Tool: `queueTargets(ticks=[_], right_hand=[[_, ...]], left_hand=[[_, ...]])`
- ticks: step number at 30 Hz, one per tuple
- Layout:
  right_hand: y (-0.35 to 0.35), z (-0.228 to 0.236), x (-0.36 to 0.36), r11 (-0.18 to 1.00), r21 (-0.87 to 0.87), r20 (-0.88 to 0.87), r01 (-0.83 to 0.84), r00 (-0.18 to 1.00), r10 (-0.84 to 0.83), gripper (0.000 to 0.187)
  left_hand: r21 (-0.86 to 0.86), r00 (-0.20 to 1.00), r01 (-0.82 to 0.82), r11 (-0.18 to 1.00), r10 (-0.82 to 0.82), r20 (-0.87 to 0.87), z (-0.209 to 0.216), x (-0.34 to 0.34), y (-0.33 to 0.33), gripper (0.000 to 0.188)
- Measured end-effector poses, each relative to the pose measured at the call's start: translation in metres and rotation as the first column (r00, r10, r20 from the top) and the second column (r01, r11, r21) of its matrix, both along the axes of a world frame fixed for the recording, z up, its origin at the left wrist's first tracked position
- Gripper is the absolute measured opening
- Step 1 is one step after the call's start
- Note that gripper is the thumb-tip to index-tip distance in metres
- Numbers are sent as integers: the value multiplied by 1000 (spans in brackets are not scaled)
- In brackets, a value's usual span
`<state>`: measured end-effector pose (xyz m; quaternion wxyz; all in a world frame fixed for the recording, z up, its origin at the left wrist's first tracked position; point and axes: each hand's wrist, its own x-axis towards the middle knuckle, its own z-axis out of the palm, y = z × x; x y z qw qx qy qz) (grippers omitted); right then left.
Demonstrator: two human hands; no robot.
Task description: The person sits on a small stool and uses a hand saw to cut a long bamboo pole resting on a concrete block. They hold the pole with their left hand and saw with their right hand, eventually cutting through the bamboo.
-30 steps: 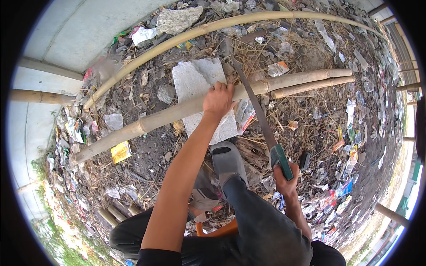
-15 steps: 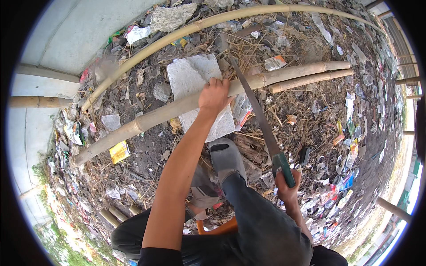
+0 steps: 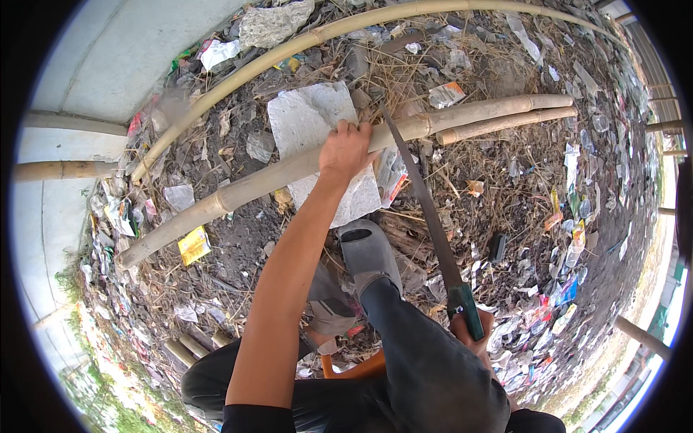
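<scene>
My left hand is closed round a thick bamboo pole, which lies slantwise over a pale concrete block. In my right hand is the green handle of a handsaw, low beside my right knee. Its long dark blade reaches forward, with the tip end lying across the pole just right of my left hand. A thinner bamboo piece lies alongside the pole's right end. My grey shoe stands just in front of the block.
A long curved bamboo pole arcs over the ground beyond, near a rough stone. Plastic scraps and straw litter the soil. A pale wall rises at left. Short bamboo ends lie by my left knee; something orange shows beneath me.
My right hand has drawn the saw back toward me, so less of the blade extends past the pole. The left hand keeps its grip on the pole.
</scene>
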<state>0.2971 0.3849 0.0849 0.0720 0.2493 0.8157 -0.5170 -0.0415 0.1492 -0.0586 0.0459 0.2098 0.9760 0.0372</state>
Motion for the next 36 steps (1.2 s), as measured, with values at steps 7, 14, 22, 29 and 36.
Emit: queueTargets(ticks=[7,14,22,29,36], right_hand=[[-25,-71,-143,1000,-19,-246,21,969,-25,23],[-37,-53,-112,1000,20,-220,-6,975,10,22],[-5,-4,-63,994,-92,-7,-65,998,65,24],[-63,-70,-217,996,-87,-287,-7,958,-19,24],[-5,3,5,999,19,23,-37,999,37,21]], left_hand=[[41,999,-1,999,3,-48,-2,-1,6,54],[7,1000,-11,1000,11,-30,2,-4,3,59],[15,997,-10,1000,12,-81,-14,8,-4,57],[19,999,4,1000,-3,-48,-3,-4,2,59],[8,998,-12,1000,11,66,2,-1,0,57]])
